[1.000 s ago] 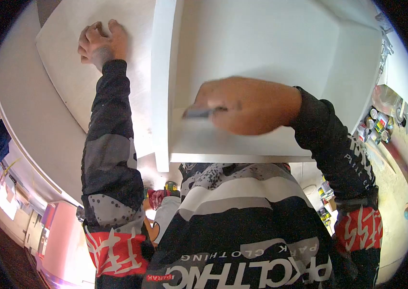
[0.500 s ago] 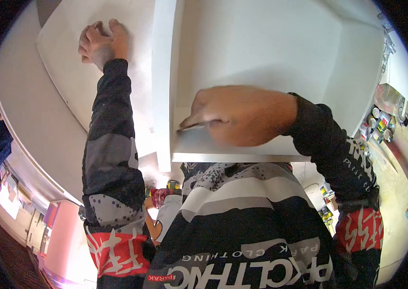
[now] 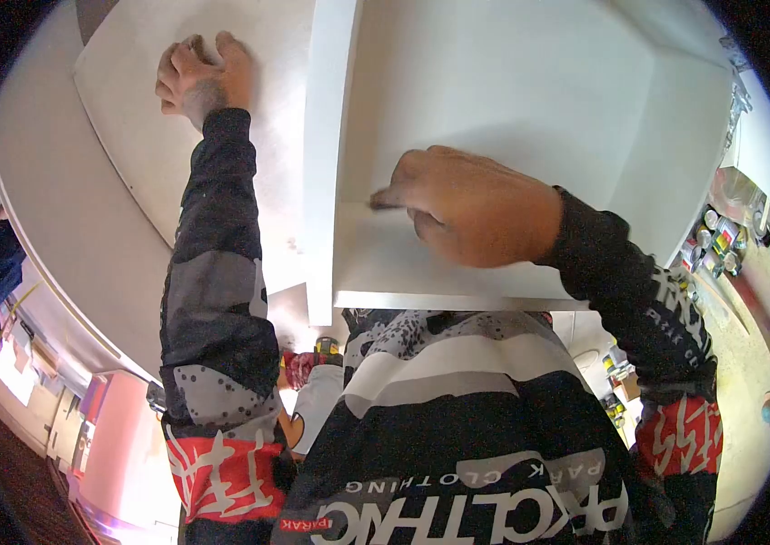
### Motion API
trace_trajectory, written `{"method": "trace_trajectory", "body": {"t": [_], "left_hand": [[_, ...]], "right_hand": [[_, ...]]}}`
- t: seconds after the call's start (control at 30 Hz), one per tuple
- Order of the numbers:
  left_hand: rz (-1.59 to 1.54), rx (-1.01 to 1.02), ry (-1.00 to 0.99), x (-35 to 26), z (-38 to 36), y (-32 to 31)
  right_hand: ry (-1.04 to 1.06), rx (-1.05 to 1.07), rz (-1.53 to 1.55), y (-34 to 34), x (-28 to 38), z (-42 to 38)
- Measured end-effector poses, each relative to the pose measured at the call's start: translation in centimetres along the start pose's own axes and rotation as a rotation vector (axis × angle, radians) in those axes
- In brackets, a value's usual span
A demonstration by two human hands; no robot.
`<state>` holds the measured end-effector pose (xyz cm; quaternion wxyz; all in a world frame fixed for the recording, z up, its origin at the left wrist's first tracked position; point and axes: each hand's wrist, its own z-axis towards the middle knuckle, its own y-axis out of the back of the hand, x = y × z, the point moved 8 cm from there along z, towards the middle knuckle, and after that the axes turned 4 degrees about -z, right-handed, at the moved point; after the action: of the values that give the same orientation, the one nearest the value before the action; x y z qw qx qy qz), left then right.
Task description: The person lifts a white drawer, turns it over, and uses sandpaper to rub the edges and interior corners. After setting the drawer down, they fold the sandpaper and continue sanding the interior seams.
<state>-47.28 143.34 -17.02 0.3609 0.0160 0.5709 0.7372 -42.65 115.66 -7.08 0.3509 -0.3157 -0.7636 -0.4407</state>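
Right hand is curled tight around a thin scraper blade, whose tip pokes out leftward into the inner corner of the white cabinet, right where the shelf meets the back. Left hand is a loose fist holding nothing, braced on the cabinet's outer side panel, well apart from the blade.

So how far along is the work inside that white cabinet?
Done: cannot tell; the white cabinet surfaces look plain. In hand: the right hand presses a thin tool into the inner corner, while the left hand braces the outer side panel. What is left cannot be judged.
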Motion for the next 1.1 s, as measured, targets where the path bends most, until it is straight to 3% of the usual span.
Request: {"method": "trace_trajectory", "body": {"t": [0.03,0.17,0.23,0.3,0.37,0.43,0.5,0.53,0.57,0.6,0.63,0.67,0.73,0.77,0.83,0.9,0.93,0.97,1.0,1.07,1.1], "left_hand": [[-0.004,0.013,0.025,-0.1,0.2,-0.1],[0.002,0.019,0.010,-0.3,0.1,-0.8],[0.010,0.025,-0.014,-0.3,0.0,-0.7],[-0.033,0.014,0.002,-0.1,-0.3,-0.5],[-0.085,-0.013,0.008,-0.3,0.1,-0.6],[-0.092,-0.087,-0.018,0.0,0.0,-0.2],[-0.280,-0.136,-0.032,0.6,-0.6,0.5],[-0.460,-0.162,-0.052,1.3,-0.8,1.2],[-0.356,-0.144,-0.088,1.1,-1.4,2.1],[-0.616,-0.011,0.111,0.6,-2.5,3.0],[-0.761,0.124,0.100,1.2,-3.4,3.0],[-0.905,0.248,0.268,-0.3,-5.0,4.8],[-1.098,0.436,0.378,0.8,-8.9,5.7],[-1.191,0.481,0.410,0.5,-10.7,7.6],[-1.350,0.581,0.540,0.4,-14.6,9.3],[-1.469,0.705,0.566,-2.2,-17.6,11.8],[-1.400,0.623,0.757,-1.2,-19.6,11.8],[-1.357,0.573,0.764,0.5,-21.9,12.0],[-1.540,0.443,0.762,2.3,-23.9,11.6],[-0.992,0.305,0.431,4.0,-25.9,12.1],[-0.825,0.299,0.372,4.0,-26.3,12.3]], "right_hand": [[-0.131,-0.016,-0.096,-0.3,-1.6,0.0],[-0.159,0.097,-0.169,-1.8,-0.9,0.8],[-0.074,0.154,-0.089,-1.5,0.8,0.3],[0.171,0.007,0.164,2.5,2.7,-2.3],[0.087,-0.210,0.317,6.1,2.2,-6.1],[-0.191,-0.275,0.457,8.9,1.6,-11.0],[-0.520,-0.595,0.700,10.8,0.2,-18.5],[-0.507,-0.892,0.700,11.9,-0.7,-23.1],[-0.429,-1.045,0.761,12.6,-1.1,-26.6],[-0.378,-1.139,0.809,12.9,-1.8,-29.9],[-0.313,-1.341,0.875,12.1,-3.4,-34.4],[-0.199,-1.368,1.062,11.3,-3.8,-35.9],[0.033,-1.194,1.323,9.2,-5.8,-39.1],[0.050,-1.189,1.319,8.1,-5.9,-39.4],[0.089,-1.458,1.293,6.1,-7.5,-41.5],[0.108,-1.523,1.348,4.4,-9.2,-41.9],[0.102,-1.589,1.394,3.8,-10.1,-42.1],[0.105,-1.577,1.409,3.7,-10.5,-41.7],[0.104,-1.616,1.423,3.9,-11.0,-41.5],[0.097,-1.632,1.452,4.5,-12.0,-41.1],[0.073,-1.656,1.408,5.4,-12.8,-41.4]]}}
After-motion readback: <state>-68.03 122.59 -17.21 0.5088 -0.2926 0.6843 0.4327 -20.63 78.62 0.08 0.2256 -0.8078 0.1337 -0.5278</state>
